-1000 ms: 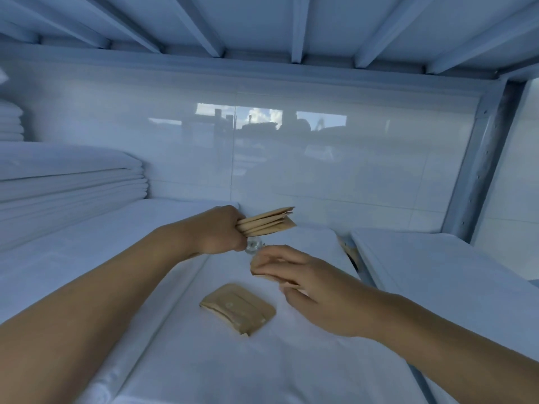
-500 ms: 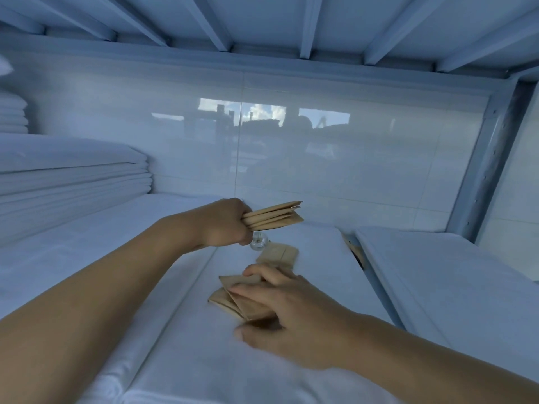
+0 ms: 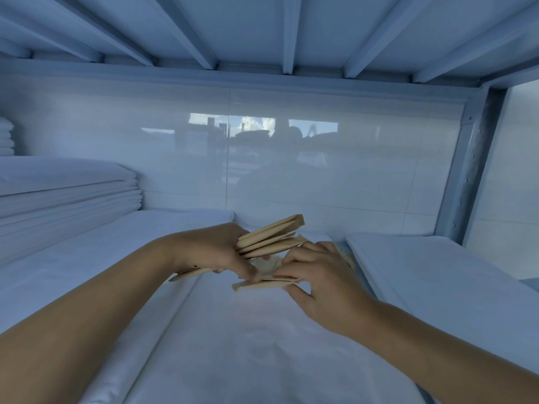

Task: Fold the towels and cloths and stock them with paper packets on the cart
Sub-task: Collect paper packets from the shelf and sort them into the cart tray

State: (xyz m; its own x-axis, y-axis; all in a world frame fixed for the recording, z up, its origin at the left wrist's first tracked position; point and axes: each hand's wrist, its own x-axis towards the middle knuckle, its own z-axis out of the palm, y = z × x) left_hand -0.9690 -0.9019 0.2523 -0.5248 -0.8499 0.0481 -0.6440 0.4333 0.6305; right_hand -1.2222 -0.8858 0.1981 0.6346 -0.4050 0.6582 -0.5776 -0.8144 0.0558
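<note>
left hand (image 3: 210, 252) gripping fanned paper packets (image 3: 271, 237) | right hand (image 3: 318, 275) pinching lower packets (image 3: 262, 284) over folded white cloth (image 3: 233, 345) | stacked sheets (image 3: 70, 196) bounding left edge

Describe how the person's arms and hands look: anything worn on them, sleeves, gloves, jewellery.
Both forearms are bare as far as the picture shows; no sleeve reaches into view. The left hand and the right hand wear no gloves. No watch, bracelet or ring can be seen on the visible wrists and fingers. No markings or bandages show on either arm.
</note>
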